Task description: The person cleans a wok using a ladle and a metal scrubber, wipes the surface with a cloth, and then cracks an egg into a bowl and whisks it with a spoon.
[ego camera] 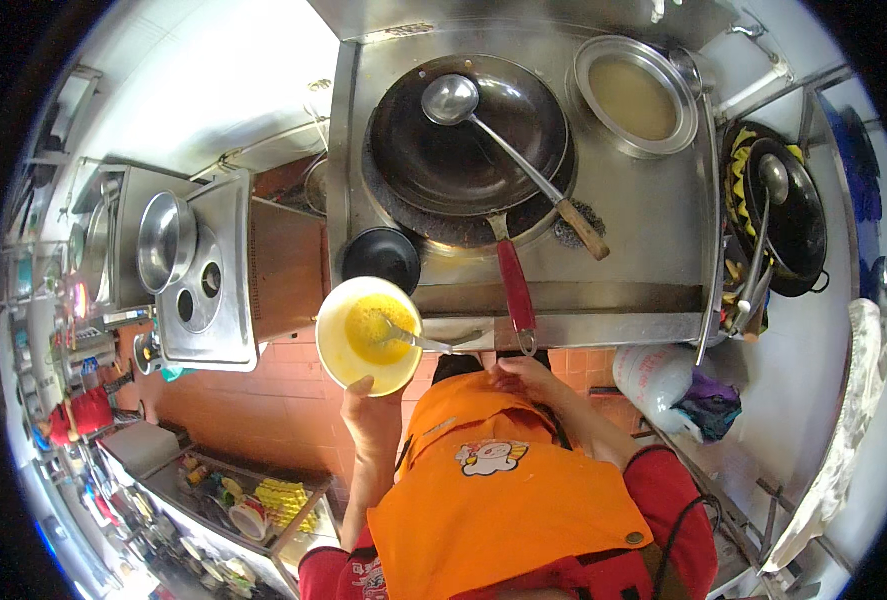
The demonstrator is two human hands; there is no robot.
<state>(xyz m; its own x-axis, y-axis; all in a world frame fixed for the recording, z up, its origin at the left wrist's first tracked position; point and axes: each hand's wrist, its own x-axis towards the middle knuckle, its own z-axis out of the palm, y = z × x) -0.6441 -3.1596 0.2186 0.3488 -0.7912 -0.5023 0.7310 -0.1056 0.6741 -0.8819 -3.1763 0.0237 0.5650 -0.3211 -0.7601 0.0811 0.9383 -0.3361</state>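
Note:
My left hand [368,412] grips the rim of a pale bowl [331,337], thumb on its near edge. Inside the bowl is a frothy yellow liquid [364,330] that looks like beaten egg. A spoon [413,337] rests in it with its handle over the right rim. My right hand [526,377] is at the front of my orange apron [503,502], just below the end of the red handle [517,292] of a wok; its fingers are partly hidden. The dark wok [406,165] sits on a stove burner with a wooden-handled metal ladle [514,154] lying across it.
A small black bowl [380,262] stands left of the wok on the steel stove top [638,225]. A metal basin of cloudy liquid [631,97] is at the back right. Left are a steel pot [167,241] and counter; a white gas cylinder [649,382] stands lower right.

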